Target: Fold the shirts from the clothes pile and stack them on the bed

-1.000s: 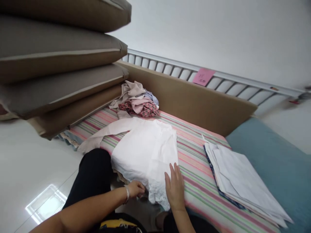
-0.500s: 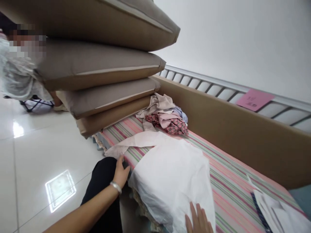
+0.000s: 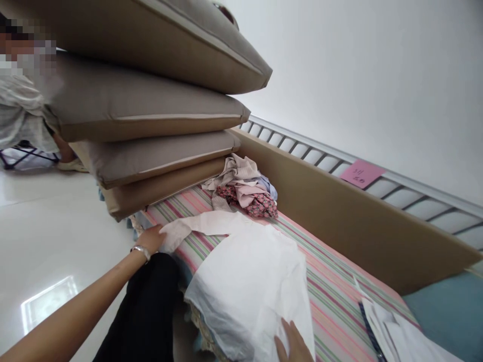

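Observation:
A white long-sleeved garment [image 3: 252,281] lies spread on a striped sheet [image 3: 332,296]. Its left sleeve [image 3: 199,226] stretches out toward the bed's edge. My left hand [image 3: 153,239], a bracelet on the wrist, is closed on the cuff end of that sleeve. At the bottom of the picture my right hand [image 3: 292,347] lies flat on the garment's lower hem, fingers stretched; only part of it shows.
Several stacked brown cushions [image 3: 151,115] overhang the bed's left end. A heap of crumpled clothes [image 3: 245,188] lies behind the garment. A brown board [image 3: 350,221] runs along the back, with a pink note [image 3: 360,173] on the rail. Folded white items [image 3: 396,337] sit bottom right. Another person [image 3: 22,100] is at far left.
My left hand moved from the garment's lower edge up and left to the sleeve end and took hold of it. The view swung left; my right hand stayed on the hem.

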Tool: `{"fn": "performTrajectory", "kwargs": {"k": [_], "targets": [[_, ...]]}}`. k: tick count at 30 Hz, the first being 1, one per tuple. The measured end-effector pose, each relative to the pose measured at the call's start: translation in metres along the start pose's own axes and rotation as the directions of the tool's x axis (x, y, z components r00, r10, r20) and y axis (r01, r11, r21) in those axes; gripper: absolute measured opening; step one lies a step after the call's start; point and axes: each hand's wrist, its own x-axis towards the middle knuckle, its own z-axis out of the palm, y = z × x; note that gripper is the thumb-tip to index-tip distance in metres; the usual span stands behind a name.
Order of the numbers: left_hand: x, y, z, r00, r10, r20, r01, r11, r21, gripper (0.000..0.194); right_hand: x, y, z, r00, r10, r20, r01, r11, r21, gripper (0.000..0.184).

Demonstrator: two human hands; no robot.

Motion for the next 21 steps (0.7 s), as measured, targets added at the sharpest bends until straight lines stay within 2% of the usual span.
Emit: {"fn": "performTrajectory", "kwargs": {"k": [2, 3, 4, 6, 8, 9, 10, 11, 12, 13, 15, 16, 17, 18, 19, 21], "targets": [[-0.016, 0.032, -0.012, 0.986, 0.143, -0.083, -0.143, 0.99, 0.004, 0.024, 0.007, -0.044, -0.027, 0.998, -0.049, 0.033, 0.043, 0.987, 0.154, 0.052], [-0.026, 0.053, -0.017, 0.952, 0.275, -0.136, -0.276, 0.961, 0.012, 0.026, 0.01, -0.072, -0.042, 0.996, -0.086, 0.033, 0.075, 0.966, 0.248, 0.051], [-0.037, 0.075, -0.02, 0.88, 0.438, -0.183, -0.443, 0.896, 0.014, 0.027, 0.012, -0.101, -0.055, 0.993, -0.117, 0.029, 0.1, 0.933, 0.346, 0.051], [-0.062, 0.118, -0.02, 0.684, 0.709, -0.171, -0.72, 0.693, -0.006, 0.028, 0.017, -0.154, -0.076, 0.984, -0.181, -0.001, 0.159, 0.863, 0.479, 0.059], [-0.087, 0.151, -0.013, 0.504, 0.855, -0.123, -0.864, 0.501, -0.056, 0.031, 0.024, -0.19, -0.088, 0.969, -0.244, -0.045, 0.23, 0.813, 0.536, 0.064], [-0.098, 0.161, -0.007, 0.443, 0.889, -0.113, -0.896, 0.434, -0.096, 0.031, 0.029, -0.2, -0.089, 0.959, -0.279, -0.055, 0.262, 0.79, 0.554, 0.06], [-0.107, 0.167, 0.0, 0.41, 0.904, -0.119, -0.908, 0.392, -0.146, 0.03, 0.035, -0.205, -0.089, 0.95, -0.309, -0.054, 0.283, 0.769, 0.574, 0.053], [-0.113, 0.167, 0.009, 0.408, 0.901, -0.147, -0.904, 0.376, -0.202, 0.026, 0.042, -0.206, -0.089, 0.943, -0.33, -0.043, 0.289, 0.748, 0.598, 0.045], [-0.116, 0.162, 0.018, 0.445, 0.875, -0.191, -0.882, 0.391, -0.263, 0.023, 0.05, -0.204, -0.088, 0.942, -0.333, -0.025, 0.275, 0.73, 0.626, 0.038], [-0.116, 0.154, 0.029, 0.525, 0.817, -0.239, -0.836, 0.441, -0.328, 0.023, 0.06, -0.201, -0.087, 0.951, -0.31, -0.001, 0.233, 0.715, 0.659, 0.032], [-0.111, 0.127, 0.056, 0.752, 0.591, -0.292, -0.652, 0.602, -0.461, 0.032, 0.081, -0.193, -0.091, 0.978, -0.198, 0.057, 0.095, 0.68, 0.727, 0.024], [-0.106, 0.112, 0.071, 0.858, 0.432, -0.276, -0.512, 0.684, -0.52, 0.033, 0.093, -0.191, -0.095, 0.989, -0.123, 0.084, 0.016, 0.647, 0.762, 0.022], [-0.102, 0.097, 0.088, 0.934, 0.277, -0.226, -0.357, 0.744, -0.565, 0.032, 0.107, -0.19, -0.102, 0.993, -0.048, 0.108, -0.058, 0.594, 0.802, 0.022], [-0.097, 0.082, 0.104, 0.977, 0.149, -0.15, -0.21, 0.784, -0.584, 0.031, 0.121, -0.19, -0.11, 0.992, 0.014, 0.126, -0.115, 0.522, 0.845, 0.025], [-0.094, 0.069, 0.121, 0.997, 0.045, -0.069, -0.077, 0.814, -0.576, 0.03, 0.135, -0.192, -0.119, 0.989, 0.063, 0.134, -0.147, 0.435, 0.888, 0.027], [-0.09, 0.05, 0.15, 0.989, -0.085, 0.117, 0.133, 0.85, -0.509, 0.027, 0.164, -0.197, -0.139, 0.985, 0.123, 0.122, -0.149, 0.248, 0.957, 0.031]]}}
